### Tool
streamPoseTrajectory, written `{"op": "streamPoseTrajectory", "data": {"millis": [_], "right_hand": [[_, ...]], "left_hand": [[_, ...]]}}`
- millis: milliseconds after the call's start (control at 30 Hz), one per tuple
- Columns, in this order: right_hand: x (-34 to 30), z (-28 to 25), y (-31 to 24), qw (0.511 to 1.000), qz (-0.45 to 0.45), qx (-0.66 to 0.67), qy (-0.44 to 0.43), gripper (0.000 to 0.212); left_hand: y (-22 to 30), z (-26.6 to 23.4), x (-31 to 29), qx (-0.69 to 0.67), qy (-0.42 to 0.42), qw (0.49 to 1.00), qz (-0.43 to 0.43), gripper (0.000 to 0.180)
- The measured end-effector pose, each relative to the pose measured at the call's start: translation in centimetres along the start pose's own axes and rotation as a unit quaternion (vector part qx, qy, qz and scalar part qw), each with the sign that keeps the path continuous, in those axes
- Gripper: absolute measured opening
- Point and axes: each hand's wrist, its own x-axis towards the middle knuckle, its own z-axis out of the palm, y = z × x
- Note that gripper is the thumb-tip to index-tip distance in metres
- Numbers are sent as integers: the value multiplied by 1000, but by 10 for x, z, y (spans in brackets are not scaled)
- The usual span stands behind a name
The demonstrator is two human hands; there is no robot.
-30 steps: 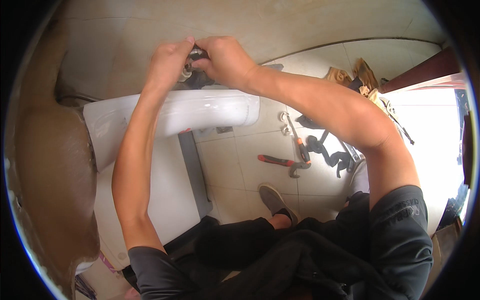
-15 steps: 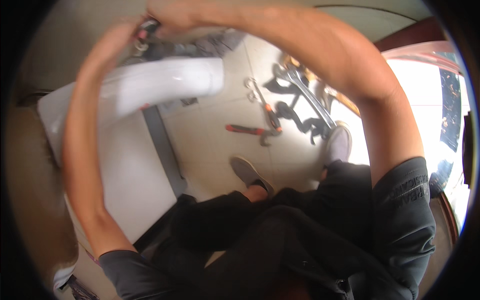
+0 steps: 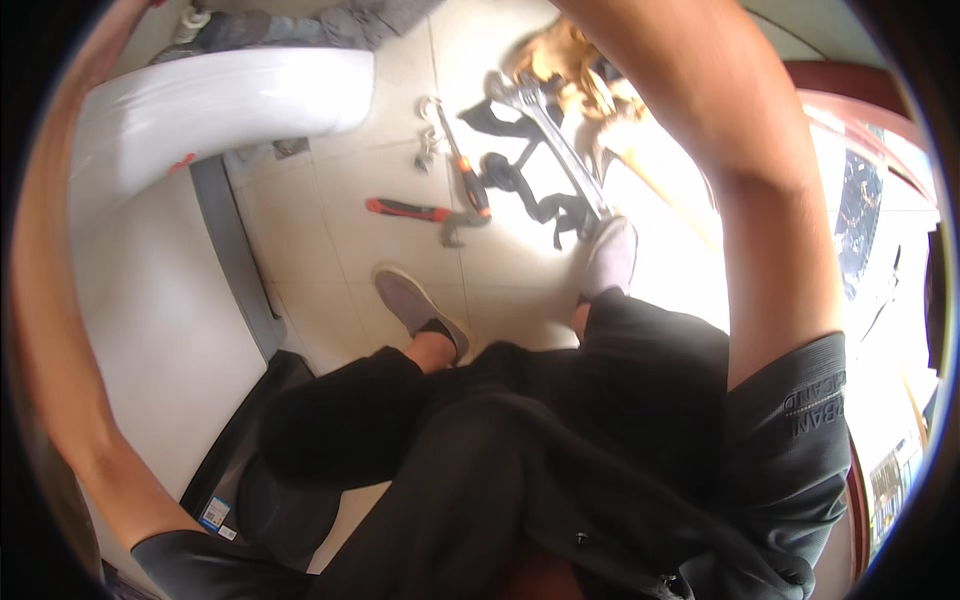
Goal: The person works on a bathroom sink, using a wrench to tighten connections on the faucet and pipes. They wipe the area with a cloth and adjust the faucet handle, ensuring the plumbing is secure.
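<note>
Neither of my hands shows now. My left forearm point(image 3: 45, 250) rises along the left rim and leaves at the top left corner, beside a glossy white curved piece point(image 3: 240, 95). My right forearm point(image 3: 690, 90) runs up and leaves the view at the top edge. Whatever the hands touch or hold is out of sight. A small pale pipe fitting point(image 3: 190, 22) shows near the top left, behind the white piece and close to the left forearm. Dark grey cloth point(image 3: 375, 22) lies to the right of that fitting.
On the tiled floor lie a large adjustable wrench point(image 3: 560, 145), a red-and-black-handled tool point(image 3: 405, 210), an orange-and-black-handled tool point(image 3: 470, 185), a black strap point(image 3: 530, 190) and tan crumpled material point(image 3: 565, 60). A flat white panel point(image 3: 150, 330) stands at left. My shoes point(image 3: 410, 300) are near the tools.
Half a second ago both hands were together at the top left, around a small dark and reddish thing; now they are out of view. The scene has shifted up and left.
</note>
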Motion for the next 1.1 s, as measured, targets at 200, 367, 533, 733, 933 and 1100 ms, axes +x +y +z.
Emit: {"op": "streamPoseTrajectory", "data": {"millis": [200,367,533,733,933,1100], "right_hand": [[-59,-3,112,970,185,112,111,66],[-148,62,185,942,331,14,-54,41],[-201,106,175,944,311,-58,-95,41],[-240,124,146,966,259,-6,-20,29],[-266,137,143,943,332,1,-1,23],[-277,155,114,929,368,-25,-40,22]], "left_hand": [[-14,22,-64,188,273,896,295,27],[-159,149,-164,209,102,950,210,17],[-400,265,-266,277,-195,883,-326,54],[-515,336,-380,-29,180,828,-531,59],[-497,298,-372,109,149,846,-501,40],[-541,253,-352,-195,211,781,-555,37]]}}
